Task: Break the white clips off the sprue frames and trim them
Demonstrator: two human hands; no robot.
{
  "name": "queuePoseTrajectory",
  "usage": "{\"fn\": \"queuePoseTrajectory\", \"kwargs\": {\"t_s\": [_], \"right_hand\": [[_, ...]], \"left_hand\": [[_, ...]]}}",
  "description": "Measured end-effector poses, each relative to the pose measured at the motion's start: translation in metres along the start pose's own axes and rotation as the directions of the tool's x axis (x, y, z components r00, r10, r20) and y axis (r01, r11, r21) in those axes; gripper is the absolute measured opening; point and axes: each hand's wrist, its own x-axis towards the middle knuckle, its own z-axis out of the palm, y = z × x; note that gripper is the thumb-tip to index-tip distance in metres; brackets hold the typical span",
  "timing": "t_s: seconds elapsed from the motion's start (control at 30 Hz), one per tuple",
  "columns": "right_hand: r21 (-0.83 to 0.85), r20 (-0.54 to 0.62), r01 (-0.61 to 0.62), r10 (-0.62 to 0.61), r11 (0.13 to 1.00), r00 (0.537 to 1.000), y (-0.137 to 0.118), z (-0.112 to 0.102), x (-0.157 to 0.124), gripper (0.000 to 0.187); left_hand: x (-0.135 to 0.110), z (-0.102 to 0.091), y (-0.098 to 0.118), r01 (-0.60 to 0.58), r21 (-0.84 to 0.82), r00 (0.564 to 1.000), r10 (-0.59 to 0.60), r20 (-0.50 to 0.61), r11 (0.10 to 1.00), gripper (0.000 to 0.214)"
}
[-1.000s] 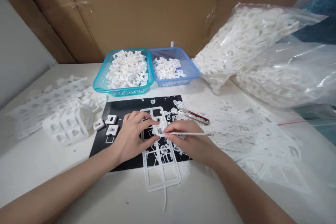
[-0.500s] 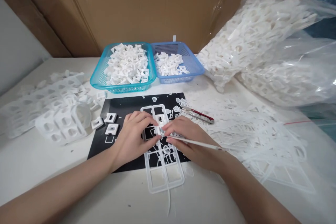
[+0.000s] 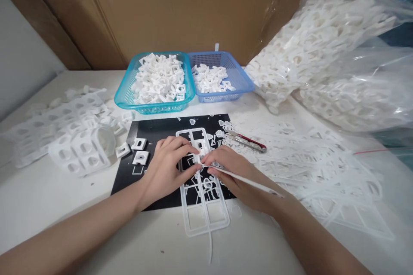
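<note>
A white plastic frame (image 3: 208, 229) with several rectangular openings lies over a black mat (image 3: 151, 129). One white block-like part (image 3: 200, 144) sits within its upper half, between my hands. My left hand (image 3: 164, 167) pinches that part from the left with thumb and forefinger. In my right hand (image 3: 230, 174) is a slim tool with a long pale handle (image 3: 248, 184), held like a pen. Its tip meets the part near my left fingertips, where my fingers hide the working end. Two loose white parts (image 3: 140, 157) rest on the mat left of my left hand.
Behind the mat stand a teal basket (image 3: 122, 99) and a blue basket (image 3: 240, 79), both holding white parts. A red-and-silver folding tool (image 3: 248, 142) lies right of the mat, by scattered scraps (image 3: 322, 172). Moulded sheets (image 3: 80, 150) sit left; stuffed clear bags (image 3: 322, 47) stand right.
The whole view has shifted slightly, so everything appears a little further right. The tool's handle slopes down somewhat more steeply. Both hands keep nearly the same place on the part.
</note>
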Motion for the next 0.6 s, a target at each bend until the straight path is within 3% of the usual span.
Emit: {"fn": "queuePoseTrajectory", "kwargs": {"t_s": [0.13, 0.3, 0.4, 0.5, 0.6], "right_hand": [[-0.193, -0.051, 0.135, -0.147, 0.972, 0.988, -0.001, 0.009, 0.004, 0.017], [-0.314, -0.175, 0.021, -0.08, 0.949, 0.981, 0.003, -0.007, 0.005, 0.017], [-0.338, -0.384, -0.114, -0.026, 0.934, 0.923, 0.009, -0.021, 0.003, 0.014], [-0.258, -0.519, -0.186, 0.026, 0.948, 0.855, 0.003, -0.023, 0.002, 0.01], [-0.019, -0.373, -0.158, 0.14, 0.987, 0.917, -0.01, -0.011, 0.004, 0.014]], "left_hand": [[0.003, 0.0, -0.001, 0.044, -0.058, 0.999, -0.043, 0.027, 0.997, 0.014], [0.003, 0.0, 0.0, 0.069, -0.054, 0.998, -0.068, 0.018, 0.996, 0.016], [0.002, 0.002, 0.0, 0.064, -0.05, 0.998, -0.065, -0.011, 0.997, 0.016], [0.001, 0.003, -0.001, 0.046, -0.045, 0.998, -0.048, -0.034, 0.998, 0.017], [0.0, 0.004, -0.002, 0.025, -0.044, 0.998, -0.027, -0.048, 0.999, 0.019]]}}
